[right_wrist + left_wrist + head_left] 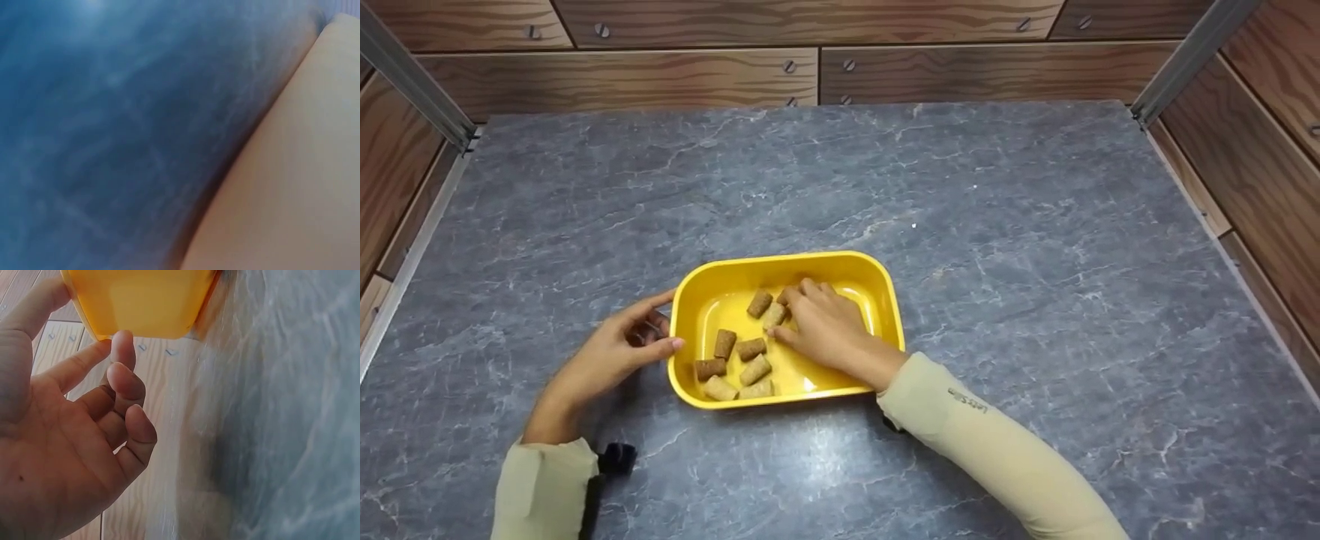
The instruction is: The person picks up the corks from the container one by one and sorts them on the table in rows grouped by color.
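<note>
A yellow rectangular tub (784,401) with rounded corners rests on the table, with several short corks inside. Dark brown corks (725,343) and paler corks (755,369) lie loose, mostly in its left half. My left hand (611,349) touches the tub's left end, thumb at the rim and index finger against the outer wall; the left wrist view shows its other fingers loosely bent below the tub. Inside the tub my right hand (826,326) reaches down palm first, thumb and index finger beside a pale cork (774,316). Its palm side is hidden, so I cannot tell whether it grips any cork.
The grey marbled table (840,180) spreads around the tub. Wood-patterned panels (675,79) stand at the back and sides, with metal posts at the far corners. A dark wrist camera (616,459) sits by the left sleeve. Table and sleeve (292,169) fill the right wrist view.
</note>
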{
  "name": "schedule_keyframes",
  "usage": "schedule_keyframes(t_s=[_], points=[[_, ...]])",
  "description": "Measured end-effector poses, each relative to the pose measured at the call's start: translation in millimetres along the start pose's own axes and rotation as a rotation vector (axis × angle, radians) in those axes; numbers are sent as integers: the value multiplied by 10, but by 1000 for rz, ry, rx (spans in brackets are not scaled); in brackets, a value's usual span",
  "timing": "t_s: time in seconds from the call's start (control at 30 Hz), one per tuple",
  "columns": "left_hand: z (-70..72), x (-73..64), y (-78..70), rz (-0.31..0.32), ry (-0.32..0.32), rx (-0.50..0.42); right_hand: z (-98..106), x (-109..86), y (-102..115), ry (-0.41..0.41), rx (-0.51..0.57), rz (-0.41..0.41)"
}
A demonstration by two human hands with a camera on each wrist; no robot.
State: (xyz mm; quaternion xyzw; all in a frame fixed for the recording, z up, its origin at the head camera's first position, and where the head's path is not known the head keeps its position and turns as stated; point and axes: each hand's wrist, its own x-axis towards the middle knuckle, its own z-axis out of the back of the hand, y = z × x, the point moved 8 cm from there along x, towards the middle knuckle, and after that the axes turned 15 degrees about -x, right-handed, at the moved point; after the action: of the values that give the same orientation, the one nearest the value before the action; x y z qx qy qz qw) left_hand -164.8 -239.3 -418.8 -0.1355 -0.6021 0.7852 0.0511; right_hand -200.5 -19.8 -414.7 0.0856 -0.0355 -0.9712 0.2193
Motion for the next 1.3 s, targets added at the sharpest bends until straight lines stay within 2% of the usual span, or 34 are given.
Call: schedule_keyframes(t_s=[0.2, 0.6, 0.9, 1.3], points=[[-5, -12, -18, 3, -2, 9, 47, -6, -26, -37, -2, -2], [-30, -2, 2, 10, 4, -30, 236, -117, -228, -63, 90, -21], [-20, -11, 14, 20, 6, -64, 472, -208, -495, -98, 178, -25], [-20, -2, 34, 16, 4, -120, 710, -337, -849, -135, 267, 32]])
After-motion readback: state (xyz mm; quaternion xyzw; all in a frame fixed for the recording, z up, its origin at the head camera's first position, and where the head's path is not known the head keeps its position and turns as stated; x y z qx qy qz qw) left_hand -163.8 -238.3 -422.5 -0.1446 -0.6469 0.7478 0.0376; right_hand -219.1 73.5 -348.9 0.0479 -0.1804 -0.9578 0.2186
